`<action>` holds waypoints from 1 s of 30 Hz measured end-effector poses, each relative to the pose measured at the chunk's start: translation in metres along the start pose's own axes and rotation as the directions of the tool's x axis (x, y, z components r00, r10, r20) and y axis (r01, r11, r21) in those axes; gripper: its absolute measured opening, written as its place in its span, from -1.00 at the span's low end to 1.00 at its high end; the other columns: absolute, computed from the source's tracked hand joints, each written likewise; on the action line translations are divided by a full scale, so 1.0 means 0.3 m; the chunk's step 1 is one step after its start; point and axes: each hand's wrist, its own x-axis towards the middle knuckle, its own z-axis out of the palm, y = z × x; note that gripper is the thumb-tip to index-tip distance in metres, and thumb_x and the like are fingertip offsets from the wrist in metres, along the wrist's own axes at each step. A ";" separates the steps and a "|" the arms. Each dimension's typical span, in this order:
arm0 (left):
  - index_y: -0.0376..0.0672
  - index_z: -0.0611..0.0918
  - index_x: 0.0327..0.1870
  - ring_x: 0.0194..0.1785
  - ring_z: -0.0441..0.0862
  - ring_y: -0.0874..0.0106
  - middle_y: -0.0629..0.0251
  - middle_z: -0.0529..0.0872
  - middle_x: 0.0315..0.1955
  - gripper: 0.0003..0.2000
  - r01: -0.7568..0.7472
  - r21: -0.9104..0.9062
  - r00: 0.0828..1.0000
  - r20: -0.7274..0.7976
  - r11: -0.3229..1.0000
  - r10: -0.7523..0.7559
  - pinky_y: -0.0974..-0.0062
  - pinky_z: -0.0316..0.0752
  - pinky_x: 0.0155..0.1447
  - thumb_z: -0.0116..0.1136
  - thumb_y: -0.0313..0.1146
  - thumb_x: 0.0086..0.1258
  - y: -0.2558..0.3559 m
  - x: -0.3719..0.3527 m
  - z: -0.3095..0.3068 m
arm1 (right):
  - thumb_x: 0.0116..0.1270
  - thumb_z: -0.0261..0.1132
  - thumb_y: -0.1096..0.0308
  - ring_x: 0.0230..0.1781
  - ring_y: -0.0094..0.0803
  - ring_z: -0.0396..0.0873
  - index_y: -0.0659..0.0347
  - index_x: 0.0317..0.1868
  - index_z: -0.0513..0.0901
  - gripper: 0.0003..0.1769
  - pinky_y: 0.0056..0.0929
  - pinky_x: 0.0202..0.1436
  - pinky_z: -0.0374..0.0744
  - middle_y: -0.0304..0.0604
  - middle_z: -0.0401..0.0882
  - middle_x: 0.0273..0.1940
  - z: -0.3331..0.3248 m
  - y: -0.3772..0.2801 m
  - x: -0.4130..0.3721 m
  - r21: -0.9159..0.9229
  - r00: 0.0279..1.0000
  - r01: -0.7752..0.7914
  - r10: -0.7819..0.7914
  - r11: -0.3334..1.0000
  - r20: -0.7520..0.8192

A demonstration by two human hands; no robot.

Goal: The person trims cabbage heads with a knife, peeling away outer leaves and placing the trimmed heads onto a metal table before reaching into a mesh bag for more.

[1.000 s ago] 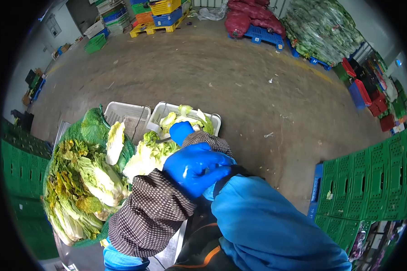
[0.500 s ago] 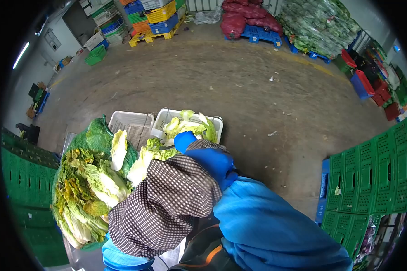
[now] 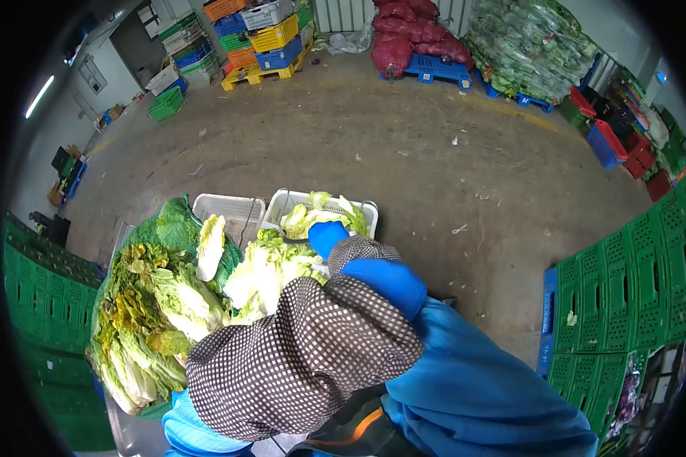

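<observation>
My right hand (image 3: pixel 328 238), in a blue glove, is closed at the near edge of a white crate (image 3: pixel 376 217) holding cabbage leaves (image 3: pixel 301 219). A dark, narrow blade, seemingly a knife (image 3: pixel 297 241), juts left from it. My left hand (image 3: pixel 389 283), also blue-gloved, lies across my right forearm, closed against the checked sleeve cover (image 3: pixel 366 251) there; its fingertips are hidden. Below, a pale Chinese cabbage (image 3: pixel 270 270) is partly covered by my left sleeve. More cabbages (image 3: pixel 187 305) with yellowed outer leaves lie in a green mesh bag (image 3: pixel 160 228), a loose leaf (image 3: pixel 211 247) on top.
A second white crate (image 3: pixel 209 204) stands left of the filled one. Green crates rise in stacks (image 3: pixel 617 282) at right and left (image 3: pixel 49 289). Across the floor (image 3: pixel 320 137) are pallets with red sacks (image 3: pixel 404 38), wrapped greens (image 3: pixel 530 53) and coloured crates (image 3: pixel 274 34).
Both gloved hands have shifted right, the left one sliding toward my right elbow. More of the right sleeve cover and of the pale cabbage shows. The dark blade moved with my right hand.
</observation>
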 end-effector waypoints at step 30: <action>-0.16 0.59 -0.24 -0.41 0.61 0.13 0.09 0.60 -0.46 -0.80 -0.265 -0.228 0.877 -0.460 0.937 0.136 0.26 0.52 -0.37 0.17 -0.24 0.23 -0.004 -0.227 0.157 | 0.24 0.12 0.32 -0.21 -0.13 0.67 0.18 -0.21 0.64 -0.79 -0.15 -0.15 0.61 0.00 0.67 -0.22 0.000 -0.037 -0.143 0.172 0.980 -0.126 0.149 0.977 -0.130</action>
